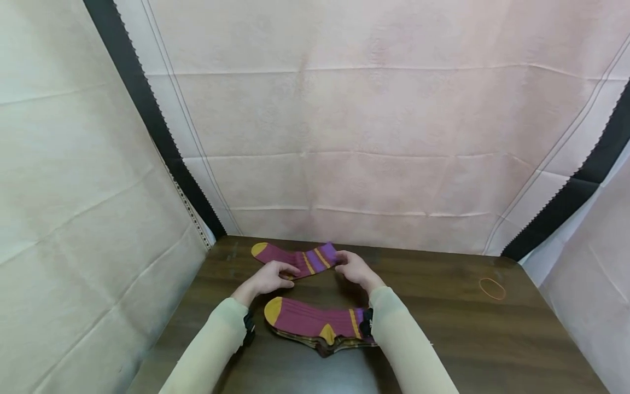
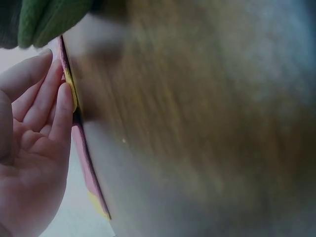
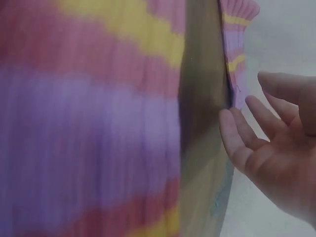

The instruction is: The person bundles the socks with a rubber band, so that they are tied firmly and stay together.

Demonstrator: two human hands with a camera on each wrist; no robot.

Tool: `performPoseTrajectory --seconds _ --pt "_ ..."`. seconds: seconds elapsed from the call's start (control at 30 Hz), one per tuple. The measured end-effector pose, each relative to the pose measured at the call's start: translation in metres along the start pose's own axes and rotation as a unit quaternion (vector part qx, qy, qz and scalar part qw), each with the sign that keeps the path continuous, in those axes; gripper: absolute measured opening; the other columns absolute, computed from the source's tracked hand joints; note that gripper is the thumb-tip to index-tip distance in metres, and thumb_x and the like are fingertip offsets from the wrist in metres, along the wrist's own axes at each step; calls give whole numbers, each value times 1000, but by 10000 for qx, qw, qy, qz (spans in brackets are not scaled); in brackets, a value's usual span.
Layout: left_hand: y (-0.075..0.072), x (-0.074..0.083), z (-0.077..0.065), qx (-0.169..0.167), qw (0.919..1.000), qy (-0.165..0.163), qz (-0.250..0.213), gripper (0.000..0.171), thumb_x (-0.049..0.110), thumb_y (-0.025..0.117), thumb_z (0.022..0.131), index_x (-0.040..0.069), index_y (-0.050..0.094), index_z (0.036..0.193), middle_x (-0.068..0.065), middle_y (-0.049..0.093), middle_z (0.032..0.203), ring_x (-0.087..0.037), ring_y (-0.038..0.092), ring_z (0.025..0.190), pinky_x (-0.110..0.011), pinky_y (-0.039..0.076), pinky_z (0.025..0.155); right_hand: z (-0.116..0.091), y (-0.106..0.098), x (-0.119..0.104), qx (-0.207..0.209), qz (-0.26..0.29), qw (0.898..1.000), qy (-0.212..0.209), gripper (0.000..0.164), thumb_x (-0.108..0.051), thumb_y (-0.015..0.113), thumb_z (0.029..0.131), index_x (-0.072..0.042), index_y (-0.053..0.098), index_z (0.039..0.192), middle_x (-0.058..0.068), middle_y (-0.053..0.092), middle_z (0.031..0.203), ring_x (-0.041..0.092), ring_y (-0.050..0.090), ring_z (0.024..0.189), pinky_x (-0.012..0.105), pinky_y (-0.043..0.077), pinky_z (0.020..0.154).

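A maroon sock (image 1: 291, 259) with a yellow toe and purple and yellow bands lies flat toward the table's back edge. By its yellow heel is my left hand (image 1: 269, 277), its fingertips right at the sock's near edge. In the left wrist view its fingers (image 2: 43, 101) are extended, with the thumb apart from them. My right hand (image 1: 355, 268) is at the cuff end, fingertips close to the purple band. The right wrist view shows its fingers (image 3: 266, 121) spread and loosely bent. Below my wrists lies a pile of socks (image 1: 315, 319), a similar maroon one on top.
An orange rubber band (image 1: 492, 289) lies on the right of the dark wooden table (image 1: 443, 328). Pale creased fabric walls (image 1: 394, 137) rise behind the table and at both sides, with black strips along the corners.
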State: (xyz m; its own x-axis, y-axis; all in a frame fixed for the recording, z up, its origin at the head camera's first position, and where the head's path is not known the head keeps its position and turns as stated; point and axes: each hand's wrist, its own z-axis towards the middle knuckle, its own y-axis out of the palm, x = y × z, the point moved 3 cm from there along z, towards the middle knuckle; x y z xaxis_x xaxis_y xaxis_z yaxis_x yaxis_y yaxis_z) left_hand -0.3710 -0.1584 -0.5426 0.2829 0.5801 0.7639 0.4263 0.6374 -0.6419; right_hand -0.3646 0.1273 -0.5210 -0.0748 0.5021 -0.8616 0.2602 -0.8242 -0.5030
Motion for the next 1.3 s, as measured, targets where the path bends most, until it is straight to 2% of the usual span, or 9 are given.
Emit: performPoseTrajectory --seconds 0.27,0.4,0.6,0.8,0.93,1.03,1.13,1.2,1.3 --pt "-1 -1 2 -101 9998 44 -155 35 8 79 98 12 76 133 -9 72 134 -28 70 120 -45 58 100 8 8 3 -143 -841 9963 -65 43 2 60 104 0 61 147 19 62 146 40 51 142 55 40 118" --pt "-3 0 2 -160 9996 68 -215 35 9 78 99 12 75 133 -10 71 136 -30 69 122 -47 57 102 5 3 7 -175 -862 9961 28 44 3 60 104 -1 60 148 17 62 148 40 47 146 56 37 121" --pt "-5 3 -1 -239 9992 64 -314 36 7 77 99 8 74 135 -12 70 137 -30 70 121 -46 58 100 1 -7 10 90 -859 9960 223 43 -8 64 106 3 58 147 18 71 131 38 62 129 54 48 111" --pt "1 7 -2 -365 9987 283 -228 35 10 75 101 8 73 136 -7 72 135 -28 65 127 -48 54 105 -8 -13 13 390 -1214 9897 654 54 -22 71 102 7 58 146 25 64 140 42 60 130 56 48 110" --pt "1 7 -3 -409 9974 363 -460 35 13 73 103 7 72 137 -7 72 134 -27 65 127 -49 54 106 -12 -12 13 520 -1463 9842 851 42 -22 76 100 5 67 130 22 68 132 37 64 119 52 52 104" --pt "-4 3 -2 -31 9972 305 -685 33 15 73 104 5 73 135 -8 74 127 -25 70 114 -45 59 97 -13 -12 12 633 -1668 9794 942 25 -20 79 96 0 71 108 14 70 113 28 64 97 47 54 91" --pt "-13 -5 2 797 9950 223 -562 27 13 74 103 5 76 128 -7 76 114 -22 71 96 -40 61 84 -14 -12 12 678 -1864 9748 1022 20 -20 81 94 -4 69 95 10 69 103 25 60 87 44 53 84" --pt "-22 -10 5 1453 9890 153 -244 24 11 75 101 5 78 124 -7 76 110 -20 70 91 -38 59 80 -15 -12 12 731 -1875 9737 1073 21 -22 82 94 -5 70 94 9 70 104 24 61 88 44 55 86" --pt "-33 -18 8 2325 9721 -27 305 21 6 76 99 3 79 119 -11 76 111 -22 70 92 -40 57 83 -16 -12 13 794 -1748 9748 1136 23 -23 83 94 -2 72 96 12 72 106 26 65 91 47 57 88"
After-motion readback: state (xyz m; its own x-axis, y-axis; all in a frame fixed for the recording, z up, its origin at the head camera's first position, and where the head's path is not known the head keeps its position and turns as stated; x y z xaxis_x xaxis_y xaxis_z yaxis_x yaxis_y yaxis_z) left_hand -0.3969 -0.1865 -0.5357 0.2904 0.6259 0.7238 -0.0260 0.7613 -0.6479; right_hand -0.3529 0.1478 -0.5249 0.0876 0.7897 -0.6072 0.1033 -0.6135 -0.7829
